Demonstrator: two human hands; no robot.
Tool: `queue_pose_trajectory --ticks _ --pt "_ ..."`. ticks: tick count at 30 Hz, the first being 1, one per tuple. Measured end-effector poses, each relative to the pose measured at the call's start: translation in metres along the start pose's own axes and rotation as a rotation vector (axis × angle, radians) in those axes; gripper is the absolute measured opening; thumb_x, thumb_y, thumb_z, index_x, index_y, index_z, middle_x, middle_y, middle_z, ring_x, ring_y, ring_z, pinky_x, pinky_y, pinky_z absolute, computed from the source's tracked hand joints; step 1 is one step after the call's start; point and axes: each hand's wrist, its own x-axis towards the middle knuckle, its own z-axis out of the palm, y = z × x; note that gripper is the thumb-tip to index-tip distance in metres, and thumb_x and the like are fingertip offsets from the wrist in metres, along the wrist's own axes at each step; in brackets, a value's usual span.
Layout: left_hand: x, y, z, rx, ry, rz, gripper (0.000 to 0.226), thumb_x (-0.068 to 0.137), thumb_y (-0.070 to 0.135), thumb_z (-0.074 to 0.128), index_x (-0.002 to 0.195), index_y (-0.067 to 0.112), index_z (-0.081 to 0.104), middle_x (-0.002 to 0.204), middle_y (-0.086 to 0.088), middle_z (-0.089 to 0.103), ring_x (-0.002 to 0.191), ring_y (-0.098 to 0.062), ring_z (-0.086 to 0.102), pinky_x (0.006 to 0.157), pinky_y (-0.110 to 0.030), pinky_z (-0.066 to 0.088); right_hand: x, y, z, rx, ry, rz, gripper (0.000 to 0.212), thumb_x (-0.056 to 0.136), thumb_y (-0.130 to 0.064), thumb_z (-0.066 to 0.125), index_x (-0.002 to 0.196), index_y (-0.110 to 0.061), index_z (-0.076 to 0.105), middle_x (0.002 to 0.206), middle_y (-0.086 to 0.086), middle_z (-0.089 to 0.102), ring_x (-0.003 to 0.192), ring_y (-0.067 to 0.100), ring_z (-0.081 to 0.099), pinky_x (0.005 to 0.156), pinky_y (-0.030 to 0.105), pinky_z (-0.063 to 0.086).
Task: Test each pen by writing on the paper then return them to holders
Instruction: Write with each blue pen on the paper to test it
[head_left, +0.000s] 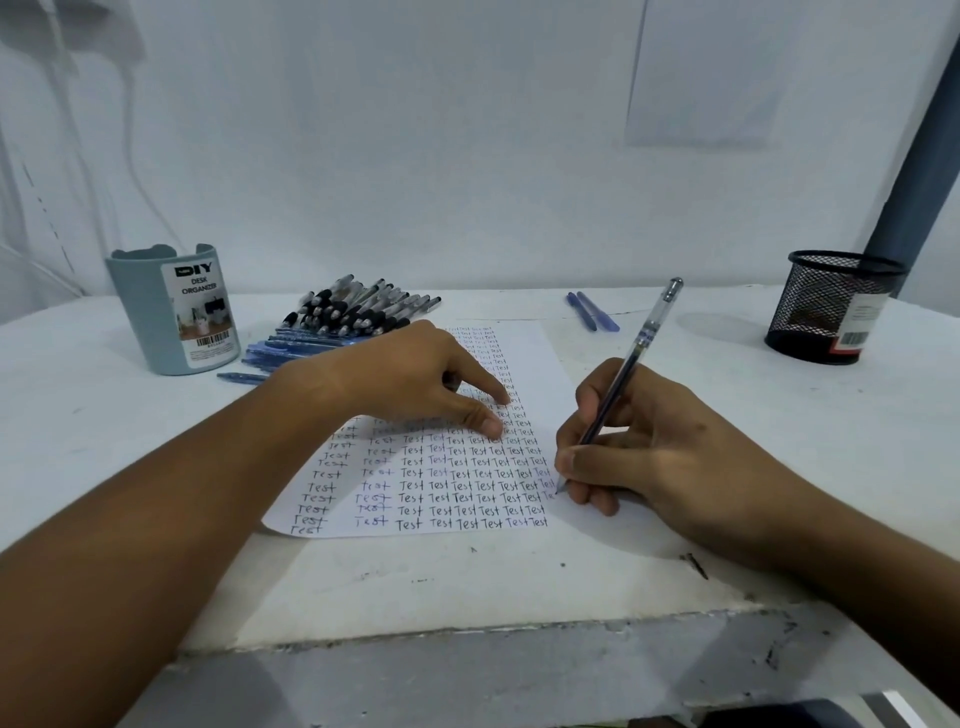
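Note:
My right hand (628, 441) grips a clear-barrelled pen (647, 338), its tip touching the paper (540, 358) at the right end of a row of "Test" words. My left hand (415, 379) rests on the sheet, fingertips pressing it down near the middle. Rows of "Test" in black and blue cover most of the sheet. A pile of several black and blue pens (337, 322) lies behind my left hand. A grey-blue "DIY desk organizer" holder (171, 312) stands at the far left. A black mesh holder (831, 306) stands at the far right.
Two blue pens (592, 310) lie side by side beyond the paper's top right corner. The white table (415, 587) has a chipped front edge. A wall stands close behind, and a dark pole (919, 156) rises behind the mesh holder.

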Motion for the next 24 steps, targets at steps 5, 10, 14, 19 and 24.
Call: queue_pose_trajectory --ticks 5,10,14,19,24 --pt "-0.0007 0.0005 0.0001 0.001 -0.011 -0.005 0.055 0.06 0.063 0.065 0.11 0.042 0.069 0.042 0.013 0.038 0.043 -0.004 0.034 0.052 -0.018 0.025 0.0011 0.0011 -0.0001 -0.012 -0.003 0.003 0.026 0.082 0.008 0.066 0.087 -0.007 0.046 0.074 0.011 0.066 0.063 0.03 0.059 0.059 0.034 0.047" --pt "-0.0011 0.0001 -0.0002 -0.002 -0.012 -0.007 0.055 0.06 0.063 0.066 0.11 0.042 0.069 0.042 0.012 0.038 0.043 -0.004 0.034 0.053 -0.021 0.026 0.0019 0.0021 -0.0008 0.028 -0.001 0.008 0.026 0.081 0.009 0.067 0.086 -0.007 0.046 0.075 0.015 0.066 0.063 0.032 0.057 0.058 0.036 0.046" --pt "-0.0003 -0.0001 0.0 0.006 -0.009 -0.001 0.054 0.06 0.064 0.065 0.11 0.043 0.069 0.042 0.012 0.038 0.043 -0.005 0.034 0.053 -0.022 0.025 0.0007 0.0049 -0.0021 0.059 0.034 -0.002 0.026 0.082 0.01 0.067 0.086 -0.007 0.047 0.077 0.019 0.066 0.062 0.035 0.055 0.058 0.037 0.045" --pt "-0.0004 0.001 -0.0005 0.002 -0.011 -0.007 0.056 0.059 0.065 0.065 0.11 0.042 0.069 0.042 0.012 0.038 0.043 -0.005 0.034 0.054 -0.022 0.026 0.0012 0.0064 -0.0002 -0.027 0.044 -0.029 0.024 0.083 0.004 0.068 0.088 -0.009 0.047 0.077 0.012 0.068 0.065 0.039 0.062 0.061 0.039 0.049" --pt "0.0004 0.0002 0.0005 -0.005 -0.014 -0.015 0.053 0.061 0.062 0.066 0.109 0.042 0.069 0.042 0.014 0.039 0.043 -0.004 0.035 0.055 -0.023 0.027 0.0011 0.005 -0.0022 0.012 0.018 -0.009 0.025 0.081 0.007 0.067 0.086 -0.007 0.047 0.076 0.014 0.067 0.063 0.033 0.059 0.059 0.035 0.048"
